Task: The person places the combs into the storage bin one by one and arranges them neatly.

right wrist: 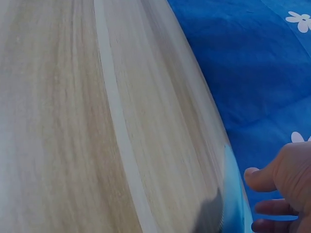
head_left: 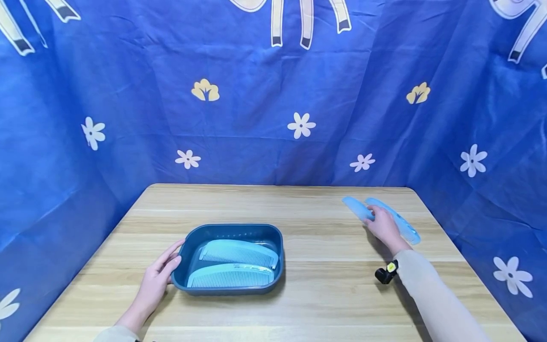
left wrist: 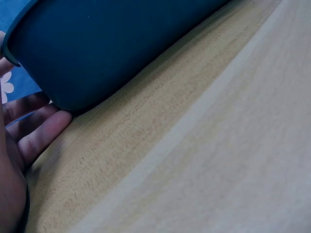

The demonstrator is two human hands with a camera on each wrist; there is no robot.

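A dark blue plastic basin (head_left: 228, 291) stands left of centre on the table. Two light blue combs, a rear comb (head_left: 239, 251) and a front comb (head_left: 231, 275), lie in it. My left hand (head_left: 155, 278) holds the basin's left end, thumb at the rim; in the left wrist view its fingers (left wrist: 46, 133) touch the outer wall near the bottom corner. At the back right my right hand (head_left: 384, 227) is over two more combs, a left comb (head_left: 355, 207) and a right comb (head_left: 403, 225). In the right wrist view, thumb and fingers (right wrist: 274, 207) are spread apart beside a comb (right wrist: 233, 194).
The wooden table (head_left: 316, 266) has rounded back corners. A blue curtain (head_left: 252, 142) with flowers and animal legs hangs behind and on both sides. A black wrist camera (head_left: 386, 274) is strapped at my right sleeve.
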